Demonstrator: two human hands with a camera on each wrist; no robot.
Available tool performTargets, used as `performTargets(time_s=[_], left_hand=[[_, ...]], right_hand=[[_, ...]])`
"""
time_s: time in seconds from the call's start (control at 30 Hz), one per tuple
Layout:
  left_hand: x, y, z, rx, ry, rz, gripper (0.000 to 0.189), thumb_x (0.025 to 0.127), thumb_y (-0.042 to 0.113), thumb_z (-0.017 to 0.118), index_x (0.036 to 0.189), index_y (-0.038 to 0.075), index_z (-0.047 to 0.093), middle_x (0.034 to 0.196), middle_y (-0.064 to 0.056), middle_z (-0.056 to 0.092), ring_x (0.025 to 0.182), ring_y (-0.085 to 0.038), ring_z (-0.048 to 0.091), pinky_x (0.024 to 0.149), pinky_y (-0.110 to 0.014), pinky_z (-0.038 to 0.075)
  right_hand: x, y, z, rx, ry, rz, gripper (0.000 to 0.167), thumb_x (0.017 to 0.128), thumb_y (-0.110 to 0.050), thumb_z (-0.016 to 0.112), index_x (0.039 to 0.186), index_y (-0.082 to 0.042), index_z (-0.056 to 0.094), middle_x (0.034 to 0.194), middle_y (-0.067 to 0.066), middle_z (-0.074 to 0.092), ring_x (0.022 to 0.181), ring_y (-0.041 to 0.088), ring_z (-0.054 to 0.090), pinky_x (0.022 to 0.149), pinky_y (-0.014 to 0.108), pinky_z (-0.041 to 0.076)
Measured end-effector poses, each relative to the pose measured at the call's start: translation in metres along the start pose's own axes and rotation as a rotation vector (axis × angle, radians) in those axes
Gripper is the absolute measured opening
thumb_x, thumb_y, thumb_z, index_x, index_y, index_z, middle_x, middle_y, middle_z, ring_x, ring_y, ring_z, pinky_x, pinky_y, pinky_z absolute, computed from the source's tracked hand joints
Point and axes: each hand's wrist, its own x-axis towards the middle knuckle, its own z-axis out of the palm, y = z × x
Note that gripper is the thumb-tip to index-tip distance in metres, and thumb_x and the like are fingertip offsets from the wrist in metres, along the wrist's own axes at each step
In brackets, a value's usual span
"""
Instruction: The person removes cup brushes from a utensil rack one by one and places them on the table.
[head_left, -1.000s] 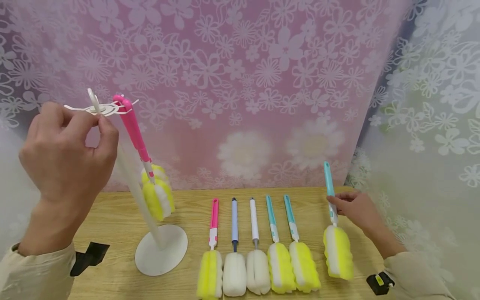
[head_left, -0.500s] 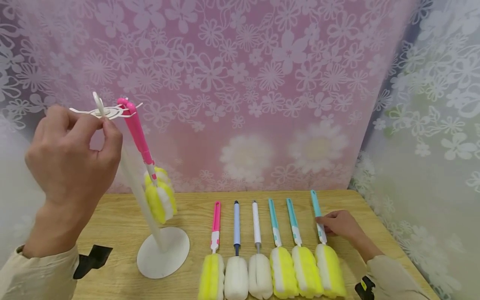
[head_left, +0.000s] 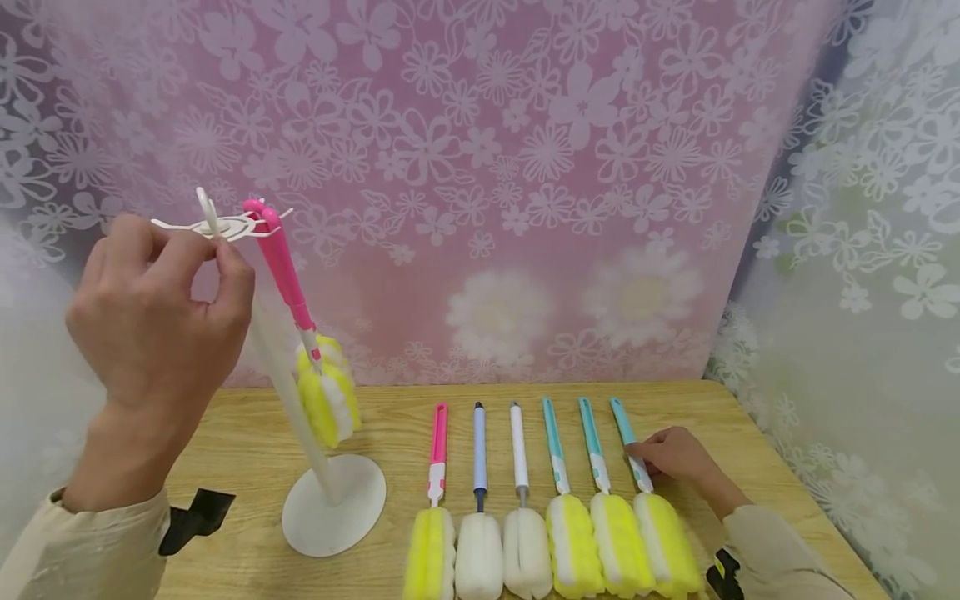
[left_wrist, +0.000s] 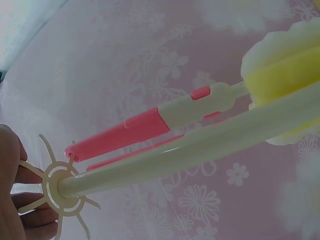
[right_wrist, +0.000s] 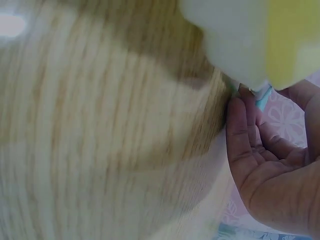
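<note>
At the left, my left hand (head_left: 161,312) pinches the spoked top (head_left: 234,227) of a white hanging stand with its thumb and fingertips. Two pink-handled sponge brushes (head_left: 288,275) hang from that top by their handle ends, yellow-and-white heads down. The left wrist view shows the stand's pole (left_wrist: 190,145) and the ring of prongs (left_wrist: 46,187) beside my fingers. My right hand (head_left: 678,458) pinches the handle of the rightmost teal sponge brush (head_left: 666,542), which lies at the end of the row. Its sponge head (right_wrist: 235,40) partly hides my fingers in the right wrist view.
Left of the held brush lie two teal brushes (head_left: 572,550), a white-handled brush (head_left: 519,446), a blue-handled brush (head_left: 480,450) and a pink one (head_left: 438,433), side by side on the wooden table (head_left: 247,575). The stand's round base (head_left: 333,517) stands left of them. Flowered curtains surround the table.
My right hand has brought the teal brush leftward and down to the right end of the row. My left hand keeps its hold on the stand top; the view has shifted slightly.
</note>
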Motion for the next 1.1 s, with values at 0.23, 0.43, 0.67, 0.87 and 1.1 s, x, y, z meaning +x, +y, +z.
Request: performTargets(time_s=[0.23, 0.43, 0.67, 0.87, 1.1], left_hand=[[0.0, -0.001, -0.002, 0.007, -0.036, 0.014, 0.039, 0.089, 0.027, 0.043, 0.073, -0.004, 0.061, 0.076, -0.021, 0.047, 0.065, -0.039, 0.045, 0.05, -0.048, 0.027], [0.0, -0.002, -0.003, 0.013, -0.08, 0.047, 0.043, 0.092, 0.029, 0.039, 0.08, -0.006, 0.061, 0.077, -0.022, 0.047, 0.071, -0.041, 0.046, 0.054, -0.052, 0.033], [0.001, 0.0, -0.005, 0.03, -0.121, 0.07, 0.044, 0.094, 0.029, 0.037, 0.083, -0.007, 0.06, 0.079, -0.022, 0.047, 0.072, -0.043, 0.045, 0.055, -0.055, 0.034], [0.001, 0.002, -0.008, 0.039, -0.167, 0.088, 0.039, 0.094, 0.025, 0.036, 0.083, -0.008, 0.056, 0.081, -0.023, 0.047, 0.074, -0.045, 0.043, 0.057, -0.055, 0.034], [0.001, 0.001, -0.012, 0.041, -0.218, 0.077, 0.035, 0.09, 0.016, 0.037, 0.104, -0.003, 0.063, 0.085, -0.024, 0.049, 0.073, -0.044, 0.044, 0.054, -0.054, 0.035]], right_hand=[[-0.002, 0.0, 0.001, 0.008, -0.025, 0.01, 0.033, 0.088, -0.03, 0.066, 0.078, 0.0, 0.071, 0.064, 0.003, 0.062, 0.061, 0.019, 0.06, 0.06, 0.033, 0.051], [-0.005, 0.003, -0.003, 0.013, -0.03, -0.013, 0.041, 0.09, -0.035, 0.063, 0.087, 0.005, 0.072, 0.075, 0.006, 0.068, 0.07, 0.021, 0.065, 0.065, 0.035, 0.054], [-0.01, 0.01, -0.011, 0.084, -0.022, -0.018, 0.049, 0.093, -0.036, 0.059, 0.101, 0.012, 0.066, 0.086, 0.01, 0.068, 0.079, 0.025, 0.066, 0.069, 0.038, 0.054], [-0.015, 0.016, -0.019, 0.091, 0.022, -0.036, 0.049, 0.094, -0.036, 0.057, 0.105, 0.011, 0.065, 0.084, 0.009, 0.068, 0.076, 0.022, 0.065, 0.069, 0.036, 0.053], [-0.023, 0.005, -0.024, 0.158, 0.056, -0.073, 0.048, 0.095, -0.037, 0.055, 0.106, 0.009, 0.064, 0.088, 0.012, 0.067, 0.08, 0.025, 0.065, 0.07, 0.035, 0.054]])
